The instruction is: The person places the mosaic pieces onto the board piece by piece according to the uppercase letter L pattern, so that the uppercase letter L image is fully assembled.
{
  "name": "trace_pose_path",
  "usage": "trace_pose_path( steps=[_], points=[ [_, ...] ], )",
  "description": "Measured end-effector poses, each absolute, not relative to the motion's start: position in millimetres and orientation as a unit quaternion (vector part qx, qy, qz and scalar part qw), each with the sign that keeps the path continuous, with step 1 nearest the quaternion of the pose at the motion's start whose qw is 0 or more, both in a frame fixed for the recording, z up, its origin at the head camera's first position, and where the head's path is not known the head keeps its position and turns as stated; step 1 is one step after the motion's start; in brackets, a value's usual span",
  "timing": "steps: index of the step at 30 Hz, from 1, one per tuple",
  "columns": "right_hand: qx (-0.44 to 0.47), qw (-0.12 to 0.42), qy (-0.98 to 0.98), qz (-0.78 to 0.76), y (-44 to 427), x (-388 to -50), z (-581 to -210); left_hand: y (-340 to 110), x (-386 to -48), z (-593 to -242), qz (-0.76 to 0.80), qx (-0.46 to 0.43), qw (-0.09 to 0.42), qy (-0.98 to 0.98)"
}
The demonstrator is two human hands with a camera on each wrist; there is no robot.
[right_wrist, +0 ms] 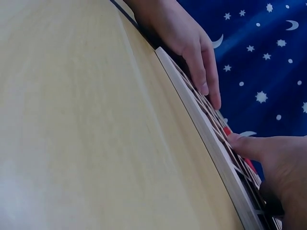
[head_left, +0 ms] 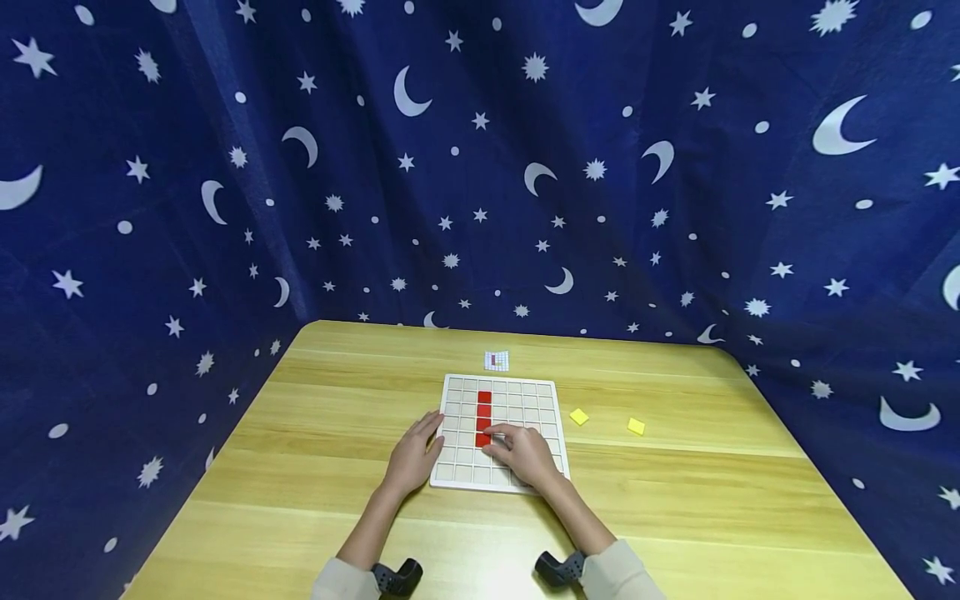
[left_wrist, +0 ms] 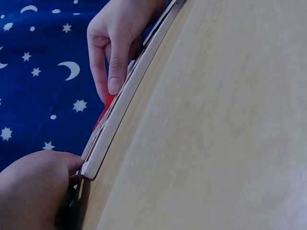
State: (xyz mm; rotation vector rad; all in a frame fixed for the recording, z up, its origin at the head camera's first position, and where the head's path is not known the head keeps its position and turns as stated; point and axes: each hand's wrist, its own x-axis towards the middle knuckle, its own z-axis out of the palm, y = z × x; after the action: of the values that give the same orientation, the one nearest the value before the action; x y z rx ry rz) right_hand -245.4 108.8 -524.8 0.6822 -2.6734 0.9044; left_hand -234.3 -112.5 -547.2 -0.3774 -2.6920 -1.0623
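A white square grid board (head_left: 465, 477) lies on the wooden table, with several red square tiles (head_left: 484, 398) in one column of its cells. My right hand (head_left: 528, 457) is over the board. Its thumb and index fingertips bracket the lowest red tile, which looks flat in its cell; how firmly they pinch it is hard to see. At the board's left edge my left hand (head_left: 411, 457) touches the rim, its fingers fairly straight, as the right wrist view also shows for the left hand (right_wrist: 184, 40).
Two yellow square tiles, a nearer-in one (head_left: 579, 417) and a farther one (head_left: 636, 427), lie right of the board. A small card with a printed grid pattern (head_left: 496, 361) is behind it. A blue star-and-moon curtain (head_left: 480, 167) hangs beyond the table.
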Motion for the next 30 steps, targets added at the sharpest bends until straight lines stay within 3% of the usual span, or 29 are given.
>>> trace_pose_path(
  steps=[16,25,30],
  points=[
    [0.234,0.152,-0.874,0.398,130,-240,-519,-113,-235,-547,-0.358,-0.131,0.119,-0.917],
    [0.125,0.25,-0.888,0.365,193,-256,-529,-113,-236,-548,-0.356,-0.13,0.117,-0.918],
    [0.053,0.238,-0.913,0.328,221,-261,-533,-113,-234,-548,-0.358,-0.131,0.117,-0.917]
  ],
)
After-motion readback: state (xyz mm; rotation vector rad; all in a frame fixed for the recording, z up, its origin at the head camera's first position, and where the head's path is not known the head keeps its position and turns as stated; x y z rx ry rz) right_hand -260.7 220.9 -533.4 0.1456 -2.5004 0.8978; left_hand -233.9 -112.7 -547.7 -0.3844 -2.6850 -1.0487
